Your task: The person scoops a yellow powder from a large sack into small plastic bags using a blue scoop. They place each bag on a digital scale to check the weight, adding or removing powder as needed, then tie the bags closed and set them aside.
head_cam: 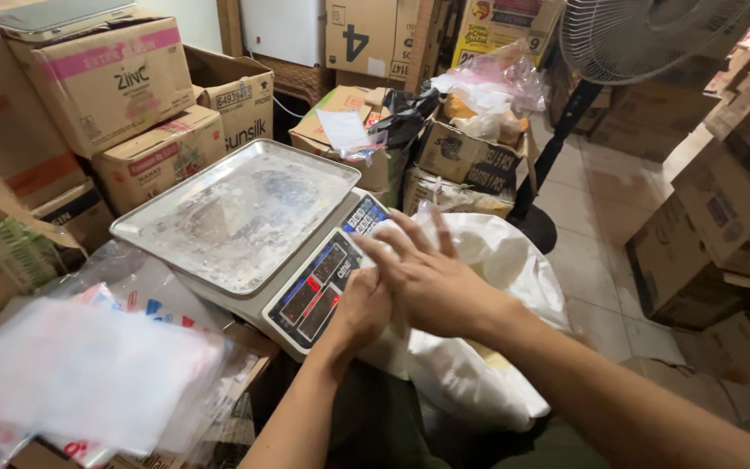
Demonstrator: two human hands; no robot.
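1. Nearest the camera, both forearms reach forward and cross over the person's lap; the right hand (pixel 431 282) lies flat, fingers spread, over the left hand (pixel 365 306), so the two are pressed together and neither is clamped on anything that can be seen
2. The left hand is mostly hidden beneath the right, so whether it pinches any fabric cannot be told
3. Just under and beyond the hands sits a white sack (pixel 488 347), slumped and open-mouthed, between the person's knees and touching the front of the scale
4. To handle the sack well from here, the palms would best press evenly and keep the cloth away from the keypad, since the wrists hover right at its edge
5. To the left lies a stack of clear plastic bags (pixel 88 369)
6. Ahead stands a digital weighing scale (pixel 319 291) with a dusty steel pan (pixel 240 208), nothing on it
7. Farther off, cardboard boxes (pixel 115 82) are piled high, and a standing fan (pixel 644 35) rises at the right
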